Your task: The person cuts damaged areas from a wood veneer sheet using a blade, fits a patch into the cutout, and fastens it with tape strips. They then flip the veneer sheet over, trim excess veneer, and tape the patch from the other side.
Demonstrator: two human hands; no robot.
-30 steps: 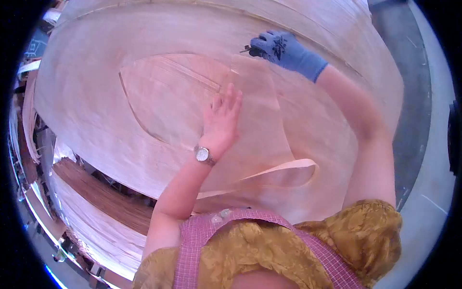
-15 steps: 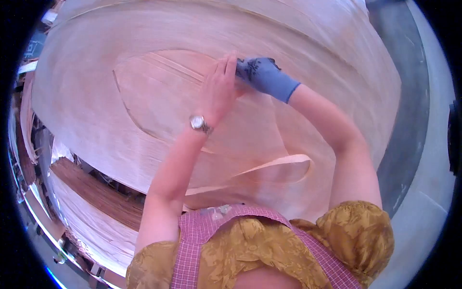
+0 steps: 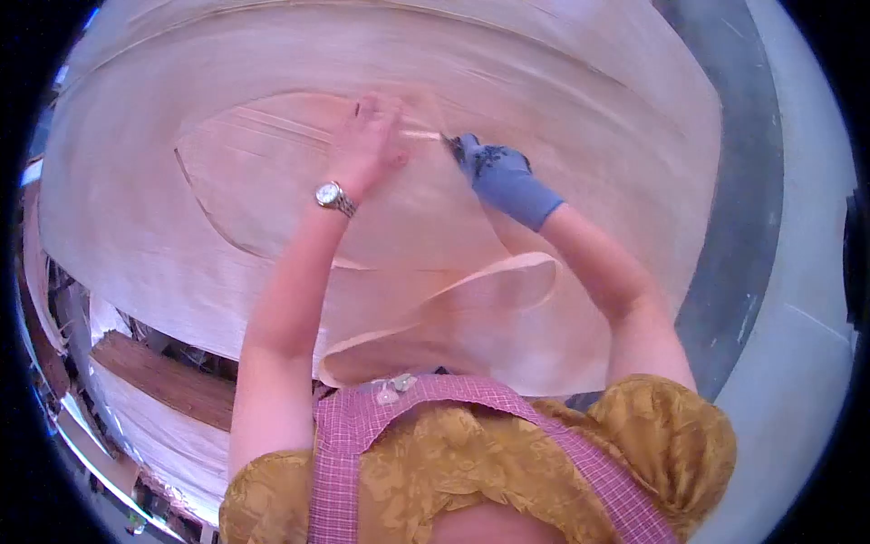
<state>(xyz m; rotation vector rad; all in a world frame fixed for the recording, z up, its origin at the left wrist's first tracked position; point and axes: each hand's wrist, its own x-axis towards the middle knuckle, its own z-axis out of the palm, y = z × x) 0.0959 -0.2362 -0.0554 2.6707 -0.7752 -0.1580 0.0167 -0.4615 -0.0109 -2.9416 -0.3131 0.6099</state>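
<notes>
My left hand (image 3: 367,140), bare with a watch (image 3: 328,194) at the wrist, lies on the thin wood sheet (image 3: 390,227) with its fingers partly blurred. Just right of it, my right hand (image 3: 489,168) in a blue-grey glove is closed round a small dark cutting tool (image 3: 448,142), whose tip touches the sheet. A narrow pale strip (image 3: 419,134) runs between the tool tip and my left hand. Nearer my body, a long curled piece of the sheet (image 3: 507,265) loops up.
A brown stack of sheets (image 3: 163,379) lies at the lower left, beside a paler pile (image 3: 154,444). A grey floor (image 3: 797,299) runs along the right. A long ridge crosses the sheet at the far side.
My right hand has come from the upper right down beside my left hand. My left hand moved up, then left. The curled piece now loops more near my body.
</notes>
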